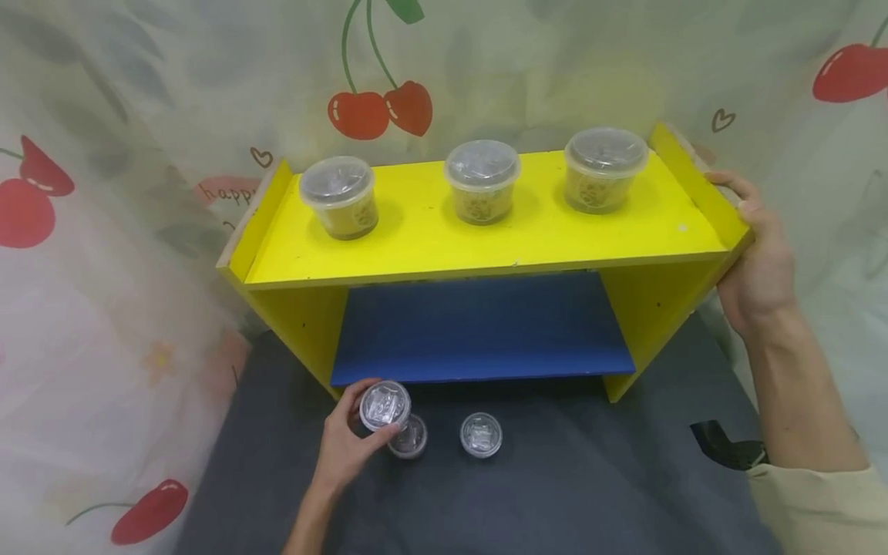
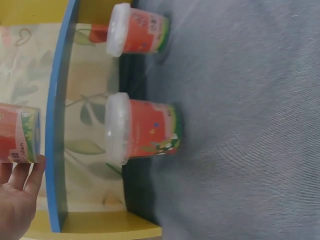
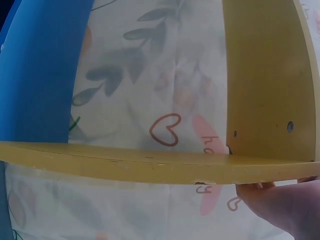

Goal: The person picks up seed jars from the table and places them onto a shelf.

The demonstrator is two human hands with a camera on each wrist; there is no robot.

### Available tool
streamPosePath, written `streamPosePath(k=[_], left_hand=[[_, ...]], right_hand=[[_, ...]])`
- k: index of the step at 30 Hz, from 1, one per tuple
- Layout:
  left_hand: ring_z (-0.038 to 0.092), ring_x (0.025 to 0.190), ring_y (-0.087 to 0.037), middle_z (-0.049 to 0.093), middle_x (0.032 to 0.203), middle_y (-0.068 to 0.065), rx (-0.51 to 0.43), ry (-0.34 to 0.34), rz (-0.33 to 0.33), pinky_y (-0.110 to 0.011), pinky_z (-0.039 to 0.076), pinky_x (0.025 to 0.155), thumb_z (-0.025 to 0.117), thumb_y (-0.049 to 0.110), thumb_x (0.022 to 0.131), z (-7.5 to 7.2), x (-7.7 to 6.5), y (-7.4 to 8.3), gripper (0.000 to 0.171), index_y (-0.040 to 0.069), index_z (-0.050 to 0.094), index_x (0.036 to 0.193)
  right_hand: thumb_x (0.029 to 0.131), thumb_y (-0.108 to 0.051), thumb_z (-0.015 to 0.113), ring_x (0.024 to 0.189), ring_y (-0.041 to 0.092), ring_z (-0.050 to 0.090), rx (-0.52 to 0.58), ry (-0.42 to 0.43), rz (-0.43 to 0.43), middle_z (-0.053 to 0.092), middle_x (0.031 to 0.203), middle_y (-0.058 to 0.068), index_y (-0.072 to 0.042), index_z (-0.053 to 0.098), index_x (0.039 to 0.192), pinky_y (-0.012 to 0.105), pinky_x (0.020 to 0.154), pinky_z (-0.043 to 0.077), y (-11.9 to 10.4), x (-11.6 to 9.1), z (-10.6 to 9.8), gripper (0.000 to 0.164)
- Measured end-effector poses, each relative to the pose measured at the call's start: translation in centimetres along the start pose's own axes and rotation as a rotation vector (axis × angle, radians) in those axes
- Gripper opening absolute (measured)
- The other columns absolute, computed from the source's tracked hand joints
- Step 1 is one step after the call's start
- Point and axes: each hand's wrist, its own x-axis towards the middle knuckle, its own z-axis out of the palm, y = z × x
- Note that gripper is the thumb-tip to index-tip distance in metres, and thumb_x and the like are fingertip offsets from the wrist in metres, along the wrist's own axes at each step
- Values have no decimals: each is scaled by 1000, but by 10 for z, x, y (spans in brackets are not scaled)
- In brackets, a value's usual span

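My left hand (image 1: 341,449) grips a small lidded cup (image 1: 385,405) by its sides, in front of the blue lower shelf board (image 1: 486,327). The left wrist view shows that cup's red label with a green-and-white base (image 2: 19,132), raised off the cloth. Two similar lidded cups stand on the dark cloth: one (image 1: 411,441) partly hidden behind the held cup, another (image 1: 481,435) to its right. With fingers over the edge, my right hand (image 1: 761,266) holds the right side panel of the yellow shelf unit (image 1: 486,258).
Three lidded tubs stand along the yellow top: left (image 1: 340,196), middle (image 1: 482,181) and right (image 1: 605,169). A cherry-print curtain (image 1: 555,69) hangs behind and around the unit. On the dark cloth (image 1: 555,486), a black strap (image 1: 724,447) shows near my right sleeve.
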Motion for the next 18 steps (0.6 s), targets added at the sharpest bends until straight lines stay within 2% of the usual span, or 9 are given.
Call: streamPosePath(k=[3, 6, 12, 18], left_hand=[[63, 104, -22, 66, 123, -14, -31, 6, 22, -20, 49, 88, 84, -4, 71, -2, 8, 15, 68, 0, 56, 133], [62, 105, -17, 62, 124, -19, -35, -4, 67, -19, 48, 91, 83, -4, 73, -4, 15, 28, 67, -4, 55, 134], [64, 106, -11, 59, 129, -26, -120, 31, 75, -20, 49, 93, 80, -11, 73, -4, 27, 26, 68, -8, 53, 136], [66, 107, -11, 59, 132, -22, -191, 79, 42, -22, 52, 88, 79, -12, 74, -2, 38, 14, 68, -3, 55, 137]], right_hand=[[101, -21, 33, 65, 16, 54, 2, 0, -4, 53, 80, 6, -4, 39, 143, 23, 60, 50, 0, 0, -1, 46], [101, -21, 33, 64, 16, 54, 0, 1, -10, 53, 79, 6, -4, 39, 143, 22, 59, 50, 0, 0, -1, 45], [101, -21, 32, 60, 14, 53, -33, 4, -14, 54, 74, 4, -3, 39, 142, 22, 57, 49, -1, 1, 0, 45], [101, -21, 32, 61, 14, 54, -60, 10, -17, 54, 76, 4, -4, 40, 142, 22, 57, 49, 0, 0, 0, 45]])
